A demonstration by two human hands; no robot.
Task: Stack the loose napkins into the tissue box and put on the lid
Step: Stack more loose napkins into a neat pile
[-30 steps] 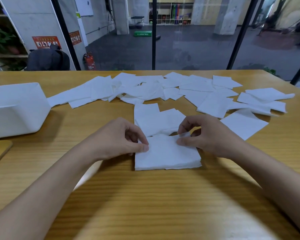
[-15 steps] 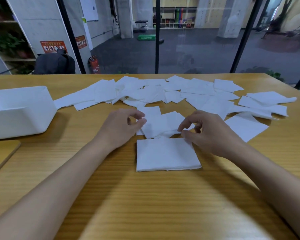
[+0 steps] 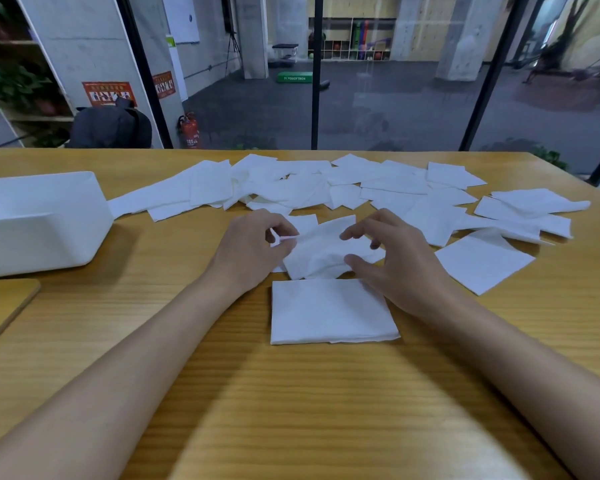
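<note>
Wooden table [image 3: 125, 334]: light grain, fills the near view and bears everything named below
Tissue box [image 3: 39, 223]: white, at the far left of the table, well apart from both hands; its inside cannot be seen from here
Wooden board [image 3: 4, 306]: flat with a rounded corner, at the near left edge, just in front of the tissue box
Neat stack [image 3: 329, 311]: squared white napkins lying flat in the middle of the table, just on the near side of both hands, touched by neither
Rumpled napkin [image 3: 321, 252]: one white sheet, creased and partly raised, just beyond the neat stack and between the two hands
Left hand [image 3: 250, 252]: thumb and forefinger pinch the left edge of the rumpled napkin; the other fingers curl under the palm
Right hand [image 3: 399, 268]: thumb presses the near right part of the rumpled napkin, the forefinger tip meets its far part, and the remaining fingers are bent and spread above it
Loose napkins [image 3: 326, 185]: many white squares overlapping in a band along the far side, from beside the tissue box to the right edge
Single napkin [image 3: 484, 261]: flat, turned like a diamond, right of the right hand and apart from it
Fire extinguisher [image 3: 189, 131]: red, on the floor beyond the glass, far left
Backpack [image 3: 111, 128]: dark, behind the far left edge of the table
</note>
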